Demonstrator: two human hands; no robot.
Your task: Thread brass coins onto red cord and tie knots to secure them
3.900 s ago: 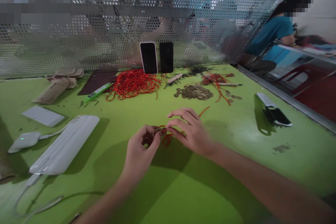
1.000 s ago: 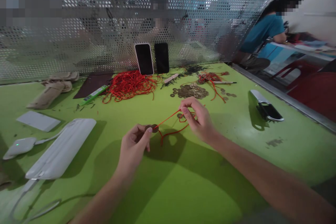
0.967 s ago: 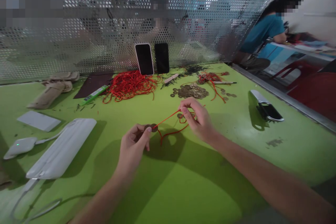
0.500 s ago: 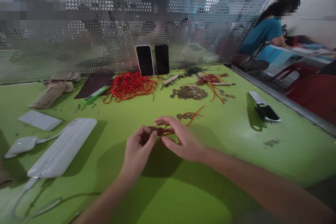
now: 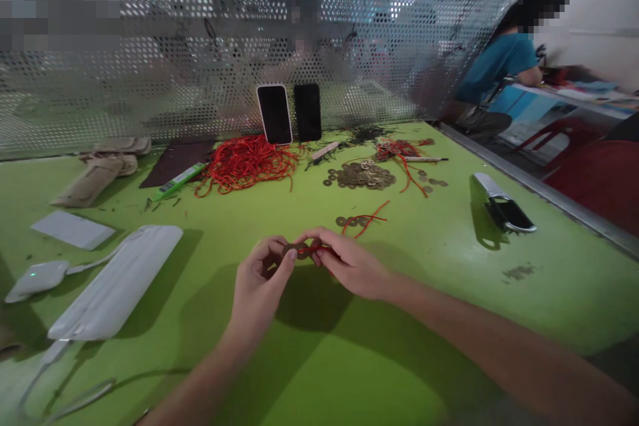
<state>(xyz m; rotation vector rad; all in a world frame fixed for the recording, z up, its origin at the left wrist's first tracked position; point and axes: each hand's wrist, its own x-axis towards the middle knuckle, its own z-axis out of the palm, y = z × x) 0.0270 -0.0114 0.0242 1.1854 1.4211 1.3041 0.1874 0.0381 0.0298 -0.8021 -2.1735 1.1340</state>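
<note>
Between thumb and fingers, my left hand (image 5: 264, 273) pinches round bronze-coloured coins (image 5: 290, 250) above the green table. My right hand (image 5: 349, 263) is closed on the red cord (image 5: 314, 249) that runs from these coins, its thumb and index finger pressed together. The two hands nearly meet, and the fingers hide part of the cord. Just beyond them lie a few holed coins (image 5: 341, 221) in a short row, with a loose length of red cord (image 5: 372, 216) across them.
Farther back are a heap of coins (image 5: 367, 176), a tangle of red cord (image 5: 252, 163) and two upright phones (image 5: 274, 114). A white power bank (image 5: 120, 283) with cables lies left; a black-and-white strapped object (image 5: 506, 210) lies right. Another person (image 5: 504, 60) sits beyond the table.
My right hand's fingers, spread apart before, have closed on the red cord beside the coins. The left hand keeps its pinch with hardly any movement.
</note>
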